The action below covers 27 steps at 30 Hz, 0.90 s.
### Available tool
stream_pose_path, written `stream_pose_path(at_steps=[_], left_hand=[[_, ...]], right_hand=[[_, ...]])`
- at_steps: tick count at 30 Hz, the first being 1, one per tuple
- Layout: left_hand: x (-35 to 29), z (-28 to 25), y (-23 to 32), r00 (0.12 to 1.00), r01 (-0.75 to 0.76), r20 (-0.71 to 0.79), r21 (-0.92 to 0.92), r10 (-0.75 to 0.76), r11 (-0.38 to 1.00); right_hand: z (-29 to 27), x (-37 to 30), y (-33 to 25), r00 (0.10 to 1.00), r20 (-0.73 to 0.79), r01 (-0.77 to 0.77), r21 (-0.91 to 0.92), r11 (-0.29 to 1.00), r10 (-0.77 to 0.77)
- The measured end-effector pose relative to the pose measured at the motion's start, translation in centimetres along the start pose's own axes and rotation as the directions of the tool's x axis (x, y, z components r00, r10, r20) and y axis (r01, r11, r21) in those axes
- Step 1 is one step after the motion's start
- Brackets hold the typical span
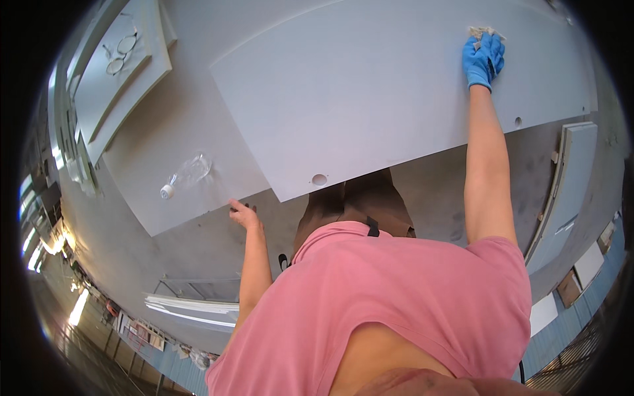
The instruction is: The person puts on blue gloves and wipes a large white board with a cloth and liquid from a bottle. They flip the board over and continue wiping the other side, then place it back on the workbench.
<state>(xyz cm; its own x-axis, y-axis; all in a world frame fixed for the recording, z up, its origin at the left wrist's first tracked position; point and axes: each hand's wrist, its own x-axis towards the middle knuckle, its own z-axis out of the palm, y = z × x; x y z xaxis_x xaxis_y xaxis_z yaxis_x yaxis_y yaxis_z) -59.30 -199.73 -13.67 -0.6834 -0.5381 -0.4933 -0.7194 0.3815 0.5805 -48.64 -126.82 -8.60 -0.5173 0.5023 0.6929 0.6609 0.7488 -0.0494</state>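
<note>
My right hand [484, 63], in a blue glove, is stretched far out over a large white panel [370, 99]. It presses a crumpled pale cloth [485, 32] onto the panel's surface near the far right. Part of the cloth lies hidden under the fingers. Bare and holding nothing, my left hand [244, 214] hovers by the near edge of a lower white sheet [145, 178], its fingers partly stretched. A clear plastic bottle [191, 170] with a white cap lies on that sheet, left of and beyond this hand. Two round holes show along the panel's near edge.
At the far left, stacked white boards [125, 86] carry two ring-shaped items [121, 54]. More long panels [564, 185] stand at the right, and white strips [191, 309] lie low at the left. Grey floor [436, 178] shows between the panel and my body.
</note>
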Motion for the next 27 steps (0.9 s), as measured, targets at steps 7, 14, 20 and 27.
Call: stream_pose_path(at_steps=[7, 14, 20, 27], left_hand=[[-2.2, 0.0, -1.5, 0.996, 0.068, 0.06, -0.059, -0.065, 0.996], [-3.8, -0.5, -1.5, 0.979, 0.11, 0.178, -0.056, -0.098, 0.992], [-3.5, -1.1, -3.9, 0.961, 0.144, 0.238, -0.005, -0.139, 0.99], [-3.1, 0.0, -3.6, 0.936, 0.099, 0.34, 0.011, -0.097, 0.995]], right_hand=[[2.8, -4.5, -22.8, 0.955, 0.294, -0.046, 0.283, 0.958, -0.041], [-9.9, -13.5, -40.8, 0.732, 0.243, 0.353, 0.664, 0.66, -0.636], [-16.5, -16.5, -27.4, 0.71, 0.437, -0.205, 0.878, 0.432, -0.552], [-15.7, -15.5, 6.2, 0.955, 0.288, -0.035, -0.13, 0.991, 0.071]])
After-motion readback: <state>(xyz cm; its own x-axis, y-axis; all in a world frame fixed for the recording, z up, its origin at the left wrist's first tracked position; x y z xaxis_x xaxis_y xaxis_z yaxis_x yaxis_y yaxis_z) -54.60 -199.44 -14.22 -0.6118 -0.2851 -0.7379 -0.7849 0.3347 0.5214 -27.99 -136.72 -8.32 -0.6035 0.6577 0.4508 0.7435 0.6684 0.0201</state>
